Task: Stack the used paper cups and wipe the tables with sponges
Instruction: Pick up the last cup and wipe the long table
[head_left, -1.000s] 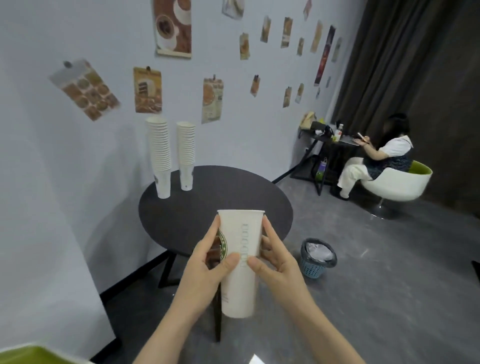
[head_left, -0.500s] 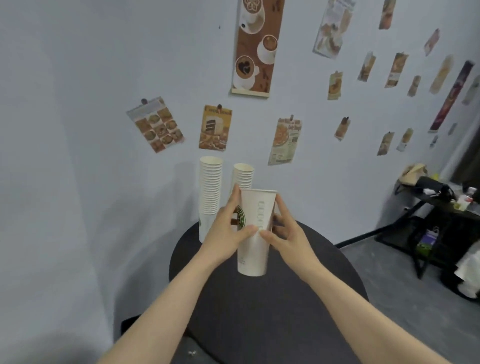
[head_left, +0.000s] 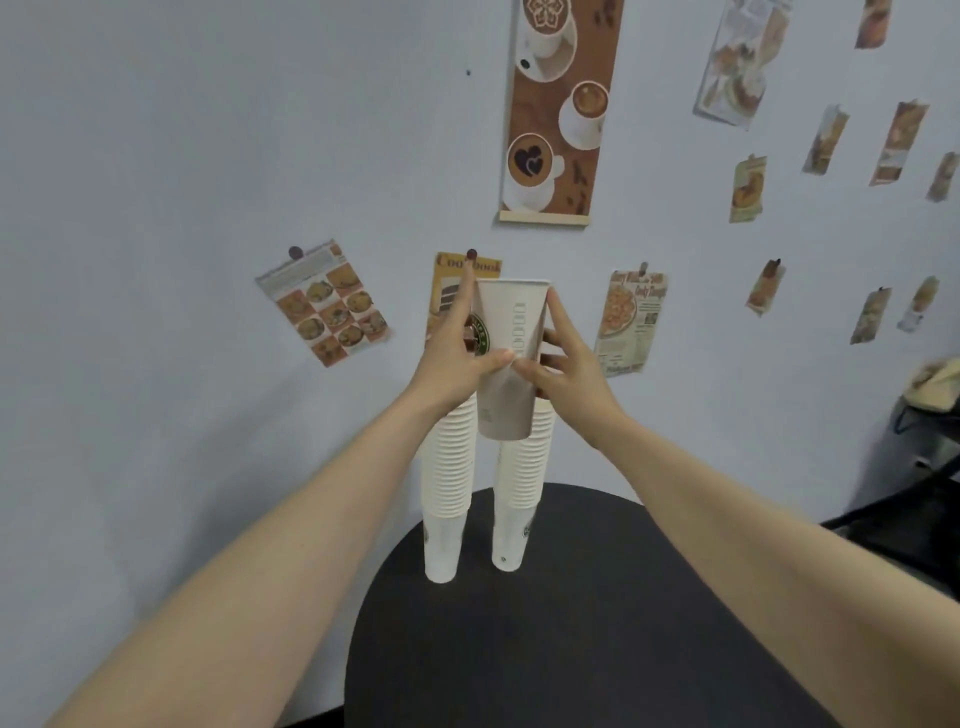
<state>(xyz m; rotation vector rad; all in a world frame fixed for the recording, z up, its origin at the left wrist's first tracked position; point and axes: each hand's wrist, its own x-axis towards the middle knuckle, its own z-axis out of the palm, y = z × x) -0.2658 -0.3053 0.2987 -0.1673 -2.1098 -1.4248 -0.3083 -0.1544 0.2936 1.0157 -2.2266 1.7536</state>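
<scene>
Two bare hands hold one tall white paper cup (head_left: 511, 358) with a green round logo, upright, above the round black table (head_left: 597, 623). Left hand (head_left: 457, 358) and right hand (head_left: 563, 364) each curl fingers and thumb round the cup's sides. Two stacks of white paper cups, the left stack (head_left: 448, 499) and the right stack (head_left: 517, 499), stand on the table's far edge, behind and below the held cup. Food posters (head_left: 558, 109) hang on the pale blue wall (head_left: 208, 156) beyond the table.
</scene>
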